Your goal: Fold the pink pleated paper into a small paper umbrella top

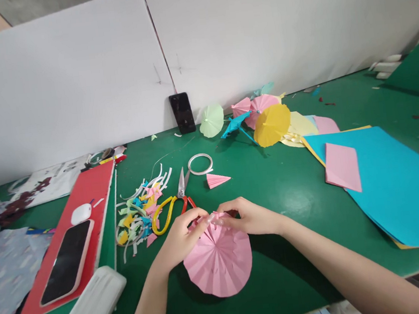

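Placement, left to right: phone (68, 261) flat on red board (93, 195), probably parked aside. Next, paper scraps (128, 220) heaped beside scissors (181, 186); blades parted and aimed away from body, likely for easy pickup by the handles. Left hand (188, 232): grasping far rim of pink pleated disc (220, 266), fingertips pinched. Disc location: near side of green table (295, 177), low centre of view. Just beyond: white ring (201, 172) and folded pink wedge (216, 180). Right hand (252, 216): pinching same rim close to left fingertips, presumably to keep pleats together there. Farther right: paper umbrellas (272, 125) grouped near partition, perhaps to spare canopies from crushing; folded pink paper (342, 167) on blue sheets (397, 181).

Edges and room: tight at left, with scissors just beside left hand. Near rim of disc apart from near table edge. Wider gap at right, between right hand and blue sheets.
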`<state>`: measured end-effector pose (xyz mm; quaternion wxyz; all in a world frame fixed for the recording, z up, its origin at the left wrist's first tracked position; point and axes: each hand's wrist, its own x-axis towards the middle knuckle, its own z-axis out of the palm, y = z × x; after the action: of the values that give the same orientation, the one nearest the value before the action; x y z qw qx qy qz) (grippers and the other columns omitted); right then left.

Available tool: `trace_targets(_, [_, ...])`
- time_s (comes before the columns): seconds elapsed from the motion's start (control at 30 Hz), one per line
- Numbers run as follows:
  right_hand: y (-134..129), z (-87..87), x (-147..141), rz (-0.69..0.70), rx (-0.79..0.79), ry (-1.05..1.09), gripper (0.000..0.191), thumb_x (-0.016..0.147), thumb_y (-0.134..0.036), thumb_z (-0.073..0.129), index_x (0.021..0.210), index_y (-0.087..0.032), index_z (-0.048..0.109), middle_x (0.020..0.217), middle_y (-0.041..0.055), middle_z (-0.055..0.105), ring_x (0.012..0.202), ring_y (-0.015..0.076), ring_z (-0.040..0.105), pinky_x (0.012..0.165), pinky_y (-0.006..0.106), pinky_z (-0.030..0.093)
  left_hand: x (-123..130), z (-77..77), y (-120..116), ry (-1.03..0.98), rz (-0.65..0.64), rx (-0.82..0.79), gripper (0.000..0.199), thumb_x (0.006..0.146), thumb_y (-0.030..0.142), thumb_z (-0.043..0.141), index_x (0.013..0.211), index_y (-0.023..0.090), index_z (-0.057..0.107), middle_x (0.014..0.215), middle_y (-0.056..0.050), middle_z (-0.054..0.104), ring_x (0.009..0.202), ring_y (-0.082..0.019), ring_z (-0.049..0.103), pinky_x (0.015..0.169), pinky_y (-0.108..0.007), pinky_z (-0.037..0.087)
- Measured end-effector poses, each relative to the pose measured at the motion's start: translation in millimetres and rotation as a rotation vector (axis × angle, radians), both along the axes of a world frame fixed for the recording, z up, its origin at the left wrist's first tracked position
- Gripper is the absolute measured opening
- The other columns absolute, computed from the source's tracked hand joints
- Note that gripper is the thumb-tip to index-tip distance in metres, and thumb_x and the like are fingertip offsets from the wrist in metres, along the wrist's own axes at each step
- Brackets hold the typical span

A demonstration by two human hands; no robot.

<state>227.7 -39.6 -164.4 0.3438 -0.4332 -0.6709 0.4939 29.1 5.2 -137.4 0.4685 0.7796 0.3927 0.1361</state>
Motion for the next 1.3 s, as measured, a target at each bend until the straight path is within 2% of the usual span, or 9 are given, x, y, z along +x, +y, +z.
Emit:
trace_targets(0.2, [-0.1,-1.8,1.2,0.06,-0.037,0.039,0.03,0.085,-0.043,0.057,0.077,-0.014,0.064,0.061,-0.0043,0.045,0.055,0.0092,0.035,0.051,0.022,0.03,2.1,2.1,-1.4,-0.017,-0.052,-0.049,0.026,0.091,0.039,0.047,0.079,0.019,0.058,0.075,0.002,0.059,0.07,-0.013,0.054,0.064,-0.022,0.039])
trace_targets(0.43, [-1.9,0.7,-0.2,0.12,-0.095,0.094,0.03,0.08,-0.041,0.065,0.076,-0.012,0.067,0.061,-0.0047,0.043,0.056,0.0086,0.033,0.051,0.022,0.028,2.6,0.1,-2.4,-0.009,-0.097,-0.109,0.021,0.091,0.038,0.048,0.082,0.02,0.054,0.075,0.004,0.052,0.069,-0.011,0.049,0.063,-0.021,0.038])
trace_targets(0.63, [-2.4,5.9,-0.1,0.155,-0.158,0.133,0.031,0.073,-0.04,0.071,0.087,-0.013,0.071,0.073,-0.0008,0.058,0.063,0.0108,0.045,0.057,0.022,0.036,4.4,0.2,-5.4,-0.004,-0.098,-0.074,0.018,0.091,0.036,0.049,0.082,0.021,0.048,0.075,0.005,0.047,0.068,-0.01,0.045,0.064,-0.021,0.037])
trace_targets(0.87, [-1.1,4.3,-1.9,0.17,-0.217,0.15,0.032,0.07,-0.037,0.075,0.091,-0.013,0.073,0.078,0.0019,0.065,0.071,0.0137,0.054,0.068,0.025,0.043,3.2,-6.2,-6.8,-0.022,-0.135,0.009,0.022,0.09,0.029,0.05,0.071,0.019,0.045,0.07,0.004,0.044,0.066,-0.011,0.043,0.062,-0.023,0.034])
trace_targets(1.03, [4.1,6.6,6.2,0.122,-0.264,0.173,0.037,0.077,-0.042,0.068,0.1,-0.012,0.07,0.084,0.0049,0.066,0.071,0.0142,0.056,0.068,0.027,0.045,-2.0,-4.1,-1.3,-0.098,-0.106,0.075,0.022,0.092,0.028,0.048,0.072,0.02,0.043,0.079,0.002,0.048,0.075,-0.013,0.048,0.07,-0.025,0.038])
trace_targets(1.17, [8.0,6.9,14.5,0.024,-0.254,0.171,0.039,0.078,-0.045,0.065,0.091,-0.01,0.072,0.074,0.0041,0.064,0.063,0.0126,0.053,0.062,0.027,0.043,-6.3,-2.4,3.5,-0.152,-0.055,0.129,0.02,0.091,0.025,0.049,0.074,0.02,0.042,0.087,0.0,0.05,0.086,-0.014,0.05,0.079,-0.026,0.039])
trace_targets(1.3, [7.6,7.3,12.6,-0.01,-0.203,0.161,0.035,0.078,-0.044,0.066,0.084,-0.01,0.073,0.07,0.0031,0.064,0.062,0.0123,0.05,0.061,0.026,0.041,-6.1,-2.4,2.7,-0.162,-0.065,0.133,0.021,0.09,0.025,0.053,0.072,0.02,0.043,0.089,-0.001,0.05,0.089,-0.014,0.052,0.082,-0.027,0.039])
